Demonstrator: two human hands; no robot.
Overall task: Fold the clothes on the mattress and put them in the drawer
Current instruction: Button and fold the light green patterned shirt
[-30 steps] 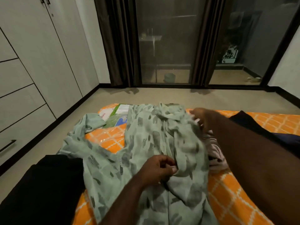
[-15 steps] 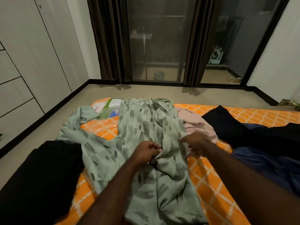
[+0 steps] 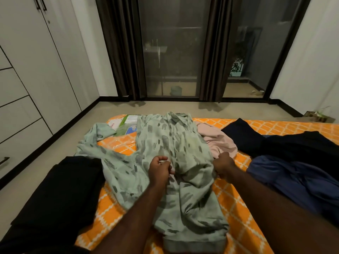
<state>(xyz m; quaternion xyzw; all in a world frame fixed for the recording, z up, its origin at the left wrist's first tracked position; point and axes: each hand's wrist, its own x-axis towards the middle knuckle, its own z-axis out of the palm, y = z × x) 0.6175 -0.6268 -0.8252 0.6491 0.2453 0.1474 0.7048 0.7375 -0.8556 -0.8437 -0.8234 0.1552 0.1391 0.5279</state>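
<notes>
Mid-frame on the orange mattress, my left hand and right hand, apart, each pinch the unfolded green patterned shirt; pink garment and blue garment lie loose, drawer closed.

The pale green printed shirt is soft, matt, creased cloth, lying on a glossy orange mattress cover (plastic-looking sheen).
</notes>
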